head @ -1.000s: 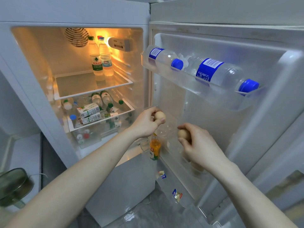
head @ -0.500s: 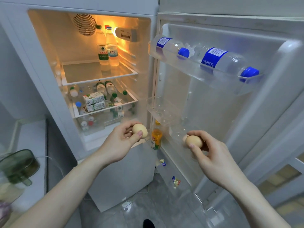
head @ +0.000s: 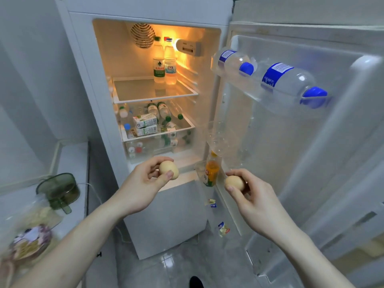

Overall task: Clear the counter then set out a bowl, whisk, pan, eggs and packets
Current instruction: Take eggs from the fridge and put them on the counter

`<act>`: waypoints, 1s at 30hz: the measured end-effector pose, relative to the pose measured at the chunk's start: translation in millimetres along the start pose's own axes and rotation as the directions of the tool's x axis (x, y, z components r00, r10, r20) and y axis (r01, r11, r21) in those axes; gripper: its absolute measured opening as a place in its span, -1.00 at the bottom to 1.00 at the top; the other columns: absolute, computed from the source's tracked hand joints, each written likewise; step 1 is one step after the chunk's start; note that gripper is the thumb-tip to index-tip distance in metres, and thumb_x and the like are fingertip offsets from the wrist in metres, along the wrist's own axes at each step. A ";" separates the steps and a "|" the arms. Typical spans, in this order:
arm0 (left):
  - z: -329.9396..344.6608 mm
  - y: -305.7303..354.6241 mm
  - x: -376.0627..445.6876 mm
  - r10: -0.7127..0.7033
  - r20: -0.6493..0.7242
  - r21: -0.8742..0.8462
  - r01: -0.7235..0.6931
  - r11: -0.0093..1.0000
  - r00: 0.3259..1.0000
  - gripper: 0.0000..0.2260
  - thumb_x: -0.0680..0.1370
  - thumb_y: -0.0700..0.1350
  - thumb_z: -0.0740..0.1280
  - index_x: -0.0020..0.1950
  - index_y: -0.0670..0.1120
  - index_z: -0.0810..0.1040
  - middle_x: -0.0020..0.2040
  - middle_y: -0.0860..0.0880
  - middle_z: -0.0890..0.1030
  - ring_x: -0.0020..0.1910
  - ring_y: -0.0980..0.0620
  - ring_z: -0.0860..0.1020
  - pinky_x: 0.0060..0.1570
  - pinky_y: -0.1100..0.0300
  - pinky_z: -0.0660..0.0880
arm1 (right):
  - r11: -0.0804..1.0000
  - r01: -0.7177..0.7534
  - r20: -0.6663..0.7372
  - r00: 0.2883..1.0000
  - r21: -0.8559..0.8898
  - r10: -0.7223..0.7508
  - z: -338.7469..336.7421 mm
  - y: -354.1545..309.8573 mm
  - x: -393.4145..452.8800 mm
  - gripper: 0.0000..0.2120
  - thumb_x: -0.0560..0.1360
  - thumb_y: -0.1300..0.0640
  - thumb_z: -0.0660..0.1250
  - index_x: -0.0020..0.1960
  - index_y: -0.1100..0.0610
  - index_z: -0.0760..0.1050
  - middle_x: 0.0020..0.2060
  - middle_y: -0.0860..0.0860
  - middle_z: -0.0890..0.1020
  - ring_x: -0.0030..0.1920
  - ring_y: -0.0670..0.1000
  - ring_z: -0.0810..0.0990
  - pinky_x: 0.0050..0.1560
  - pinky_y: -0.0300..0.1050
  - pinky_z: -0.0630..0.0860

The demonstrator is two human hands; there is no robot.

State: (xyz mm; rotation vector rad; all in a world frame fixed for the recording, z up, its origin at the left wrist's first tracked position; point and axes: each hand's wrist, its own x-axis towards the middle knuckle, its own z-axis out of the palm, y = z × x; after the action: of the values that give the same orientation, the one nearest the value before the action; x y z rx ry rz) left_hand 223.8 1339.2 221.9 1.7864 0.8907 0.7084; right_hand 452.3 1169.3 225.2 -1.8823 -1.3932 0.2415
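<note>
While the fridge door (head: 291, 142) stands open, the left hand (head: 143, 188) and right hand (head: 255, 200) have drawn back from its egg tray, each pinching one egg (head: 168, 169) (head: 234, 183) in its fingertips, ready for the counter.

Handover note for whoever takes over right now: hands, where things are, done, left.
Left hand: grip on one egg, held in front of the open fridge.
Right hand: grip on a second egg, beside the open fridge door.
Done: two eggs are in hand, out of the fridge.
Left: carry both eggs to the counter at the left and set them down; the fridge door is open. Bowl, whisk, pan and packets cannot be confirmed from this view. A green lidded container and blurred items sit on the counter.
</note>
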 end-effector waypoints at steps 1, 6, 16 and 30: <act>-5.7 -1.7 -3.5 0.002 -0.009 0.001 -0.002 1.000 1.000 -0.77 0.59 -0.09 0.40 0.20 0.19 0.58 0.09 0.13 0.68 0.12 0.11 0.64 0.33 -0.01 0.51 | 1.000 0.020 0.005 1.000 0.014 -0.020 6.9 -6.9 -0.1 -0.78 0.58 0.05 0.37 0.19 -0.16 0.53 -0.03 -0.22 0.62 -0.05 -0.10 0.58 -0.01 -0.12 0.52; -35.1 -6.8 -20.6 0.003 -0.086 -0.008 -0.004 1.000 0.996 -0.76 0.57 -0.02 0.43 0.15 0.30 0.58 0.13 0.16 0.68 0.18 0.08 0.63 0.23 0.00 0.53 | 0.983 0.156 0.039 0.986 0.092 -0.160 43.2 -46.5 -5.4 -0.74 0.57 0.06 0.37 0.24 -0.10 0.52 0.05 -0.25 0.61 0.04 -0.14 0.56 0.08 -0.22 0.50; -92.9 -22.3 -67.6 -0.038 -0.308 -0.054 0.022 0.998 0.951 -0.74 0.60 -0.17 0.38 0.25 0.08 0.58 0.16 0.04 0.68 0.17 0.12 0.63 0.25 0.12 0.52 | 0.915 0.284 0.196 0.918 0.285 -0.346 93.8 -106.0 -12.7 -0.73 0.59 0.04 0.36 0.28 -0.12 0.50 0.08 -0.30 0.58 0.11 -0.19 0.55 0.04 -0.22 0.54; -151.7 -45.3 -136.9 -0.187 -0.598 -0.081 0.174 0.981 0.779 -0.77 0.60 -0.18 0.37 0.19 0.10 0.58 0.06 0.03 0.71 0.03 0.13 0.66 0.08 0.25 0.52 | 0.852 0.349 0.380 0.782 0.391 -0.494 187.8 -164.9 51.5 -0.77 0.61 0.02 0.31 0.27 -0.10 0.50 0.07 -0.25 0.59 0.04 -0.21 0.53 0.06 -0.28 0.49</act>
State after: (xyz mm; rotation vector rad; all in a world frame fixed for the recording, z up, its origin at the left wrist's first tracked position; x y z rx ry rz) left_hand 16.0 1314.5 223.2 1.4302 1.4517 1.1895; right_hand 246.0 1319.4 220.9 -1.2468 -1.9454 0.6760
